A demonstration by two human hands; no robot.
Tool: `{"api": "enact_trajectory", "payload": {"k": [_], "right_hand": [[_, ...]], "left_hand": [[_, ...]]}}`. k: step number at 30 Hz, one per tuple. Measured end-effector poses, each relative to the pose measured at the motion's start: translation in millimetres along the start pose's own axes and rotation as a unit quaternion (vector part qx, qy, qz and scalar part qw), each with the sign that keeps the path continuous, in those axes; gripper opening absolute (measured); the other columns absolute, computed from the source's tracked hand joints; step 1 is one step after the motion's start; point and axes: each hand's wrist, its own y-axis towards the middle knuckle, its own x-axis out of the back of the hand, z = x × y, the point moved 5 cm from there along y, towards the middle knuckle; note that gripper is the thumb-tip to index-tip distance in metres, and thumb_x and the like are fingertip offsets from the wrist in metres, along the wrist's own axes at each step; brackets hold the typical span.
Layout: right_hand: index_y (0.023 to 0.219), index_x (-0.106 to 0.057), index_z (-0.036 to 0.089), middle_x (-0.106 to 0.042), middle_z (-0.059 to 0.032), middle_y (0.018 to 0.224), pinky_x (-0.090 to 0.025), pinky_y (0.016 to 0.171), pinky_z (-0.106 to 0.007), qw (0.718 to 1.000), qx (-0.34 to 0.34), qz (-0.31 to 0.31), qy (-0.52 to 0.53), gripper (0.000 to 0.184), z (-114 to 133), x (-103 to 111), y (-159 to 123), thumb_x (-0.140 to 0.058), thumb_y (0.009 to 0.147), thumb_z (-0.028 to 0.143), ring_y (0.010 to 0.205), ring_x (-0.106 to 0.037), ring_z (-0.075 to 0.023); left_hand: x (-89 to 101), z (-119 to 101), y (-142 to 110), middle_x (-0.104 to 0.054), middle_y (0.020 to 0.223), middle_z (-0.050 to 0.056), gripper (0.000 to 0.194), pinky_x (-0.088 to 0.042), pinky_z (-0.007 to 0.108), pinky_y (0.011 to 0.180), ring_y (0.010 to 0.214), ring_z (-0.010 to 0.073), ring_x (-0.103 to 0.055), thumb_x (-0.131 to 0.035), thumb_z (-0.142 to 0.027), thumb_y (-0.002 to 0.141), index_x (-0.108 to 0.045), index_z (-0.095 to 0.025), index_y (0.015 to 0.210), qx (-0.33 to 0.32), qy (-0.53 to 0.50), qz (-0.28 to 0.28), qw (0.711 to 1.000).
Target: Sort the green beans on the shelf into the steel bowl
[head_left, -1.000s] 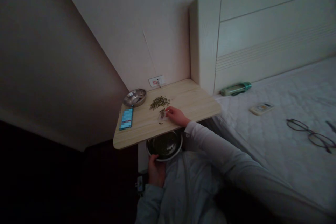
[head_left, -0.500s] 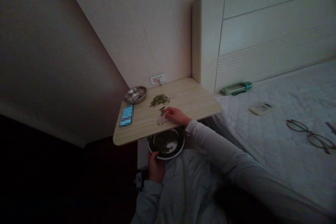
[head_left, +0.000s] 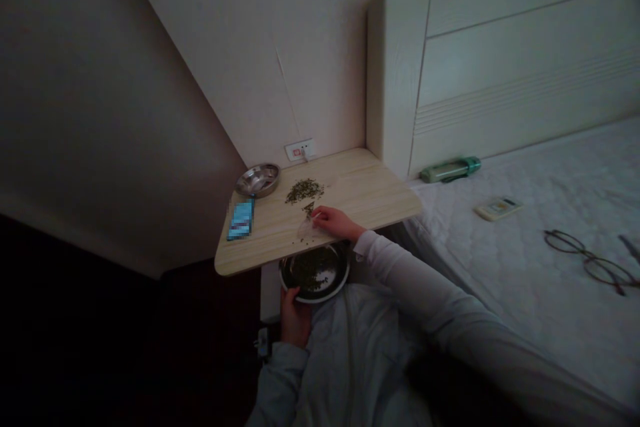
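- Since the earlier frame, the right hand (head_left: 334,220) has drawn a see-through piece (head_left: 305,229) slightly nearer to the close edge of the counter (head_left: 373,193), and a few loose crumbs (head_left: 309,241) have shifted that way with it.
- Right fingers are pinching the see-through piece, which lies low against the counter top; its exact shape is too faint to tell.
- Left hand (head_left: 295,323) grips the steel bowl (head_left: 331,275) at its near rim — thumb over the edge, the other fingers mostly hidden beneath.
- That bowl sits just below the counter's close edge, its far part covered by the board; dark green flakes (head_left: 309,268) lie in it, with bare shiny metal showing on the right.
- On the counter, a loose pile of dried green leaves (head_left: 304,191) is spread beyond the right hand, with a small patch (head_left: 309,209) between the pile and the fingers.
- At the counter's left side stands a metal dish (head_left: 274,181), and just in front of it lies a phone (head_left: 241,220) — its blue screen blurred into blocks.
- Behind the counter, a socket (head_left: 300,149) is set in the wall.
- To the right, a green bottle (head_left: 450,169), a pale handheld device (head_left: 499,207) and glasses (head_left: 590,256) rest on the bed (head_left: 480,253).
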Motion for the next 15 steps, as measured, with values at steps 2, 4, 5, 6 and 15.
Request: {"api": "enact_trajectory", "payload": {"k": [2, 4, 5, 6, 15], "right_hand": [[0.096, -0.059, 0.014, -0.068, -0.0028, 0.079, -0.043, 0.068, -0.024, 1.000, -0.001, 0.002, 0.004, 0.021, 0.1, -0.3, -0.4, -0.053, 0.078, 0.019, 0.072, -0.060, -0.0130], [0.096, -0.059, 0.015, -0.068, -0.0020, 0.078, -0.043, 0.069, -0.024, 1.000, -0.003, 0.003, 0.008, 0.020, 0.3, -0.7, -0.9, -0.053, 0.077, 0.020, 0.072, -0.060, -0.0129], [0.095, -0.059, 0.015, -0.068, -0.0015, 0.077, -0.043, 0.069, -0.024, 1.000, -0.003, 0.003, 0.011, 0.019, 0.5, -0.9, -1.1, -0.054, 0.077, 0.020, 0.072, -0.060, -0.0128], [0.095, -0.060, 0.016, -0.068, -0.0010, 0.077, -0.043, 0.069, -0.024, 1.000, -0.004, 0.002, 0.014, 0.019, 0.6, -1.3, -1.2, -0.054, 0.077, 0.020, 0.072, -0.060, -0.0126], [0.090, -0.059, 0.016, -0.066, 0.0011, 0.071, -0.043, 0.066, -0.022, 0.997, -0.018, -0.034, 0.061, 0.017, -0.2, 0.8, -0.5, -0.052, 0.075, 0.017, 0.066, -0.058, -0.0101]], "left_hand": [[0.1, 0.1, -1.1, -0.069, 0.087, 0.000, 0.029, -0.047, 0.029, 0.082, 0.084, 0.0148, -0.063, -0.052, -0.007, 0.067, -0.064, -0.021, 0.089, 0.002, 0.000, -0.003, 1.000], [0.1, 0.4, -2.0, -0.069, 0.085, 0.001, 0.028, -0.046, 0.029, 0.084, 0.084, 0.0151, -0.063, -0.052, -0.007, 0.067, -0.064, -0.020, 0.088, 0.004, 0.002, -0.002, 1.000], [0.1, 0.4, -2.3, -0.069, 0.084, 0.001, 0.027, -0.046, 0.030, 0.085, 0.084, 0.0151, -0.063, -0.052, -0.008, 0.067, -0.064, -0.020, 0.087, 0.005, 0.003, -0.002, 1.000], [0.0, 0.3, -2.5, -0.069, 0.084, 0.001, 0.026, -0.045, 0.030, 0.085, 0.084, 0.0151, -0.063, -0.052, -0.008, 0.067, -0.064, -0.020, 0.087, 0.005, 0.003, -0.002, 1.000], [-0.5, -0.2, -1.7, -0.069, 0.085, 0.001, 0.028, -0.045, 0.029, 0.087, 0.094, 0.0166, -0.061, -0.053, -0.009, 0.066, -0.065, -0.021, 0.088, 0.005, 0.006, -0.002, 1.000]]}}
